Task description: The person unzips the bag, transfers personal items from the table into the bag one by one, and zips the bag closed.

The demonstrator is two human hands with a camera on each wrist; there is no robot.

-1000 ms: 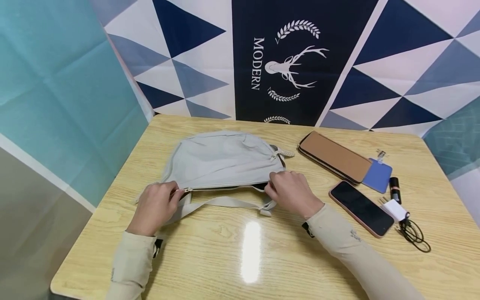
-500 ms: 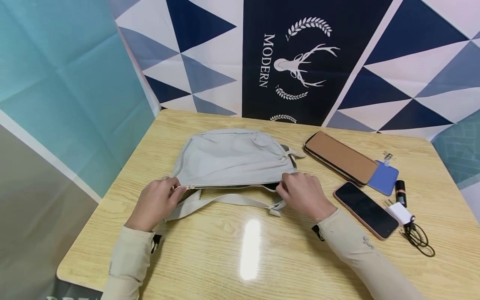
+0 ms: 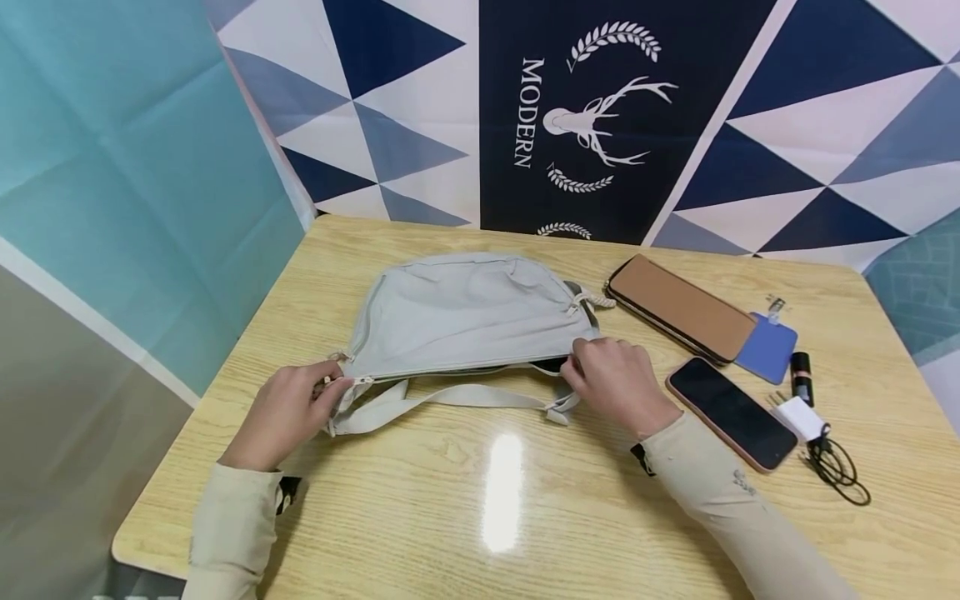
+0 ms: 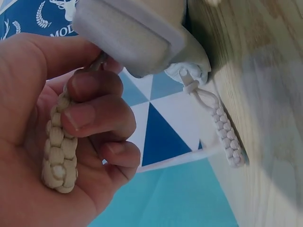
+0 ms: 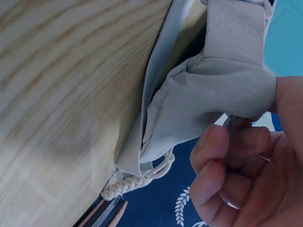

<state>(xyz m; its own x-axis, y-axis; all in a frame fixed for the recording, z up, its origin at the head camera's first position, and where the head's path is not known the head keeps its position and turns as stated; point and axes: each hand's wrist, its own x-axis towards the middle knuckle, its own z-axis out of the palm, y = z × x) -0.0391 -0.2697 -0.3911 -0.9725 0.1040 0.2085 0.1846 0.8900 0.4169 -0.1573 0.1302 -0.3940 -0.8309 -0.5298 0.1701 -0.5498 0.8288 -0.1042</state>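
Note:
A light grey bag [image 3: 457, 312] lies on the wooden table, its long front zipper [image 3: 457, 369] facing me. Between the fingers of my left hand [image 3: 288, 410] is the zipper pull, at the bag's left corner. The left wrist view shows it as a beige braided cord [image 4: 61, 151], with the fingers curled round it. My right hand [image 3: 618, 379] pinches the bag's fabric at the zipper's right end, where a dark gap shows in the opening. Seen from the right wrist, the fingertips press the bag's corner [image 5: 246, 90]. A flat strap [image 3: 465, 395] hangs in front of the bag.
Right of the bag lie a brown zip wallet [image 3: 678, 307], a blue card holder [image 3: 767, 348], a phone [image 3: 731, 412], a small black tube [image 3: 801, 377] and a white charger plug [image 3: 799, 418] with a black cable [image 3: 836, 471]. A patterned cloth [image 3: 420, 108] hangs behind the table.
My left hand has moved left with the zipper pull, and the slider sits nearer the bag's left corner. My right hand keeps its grip on the right end. The head view has shifted slightly.

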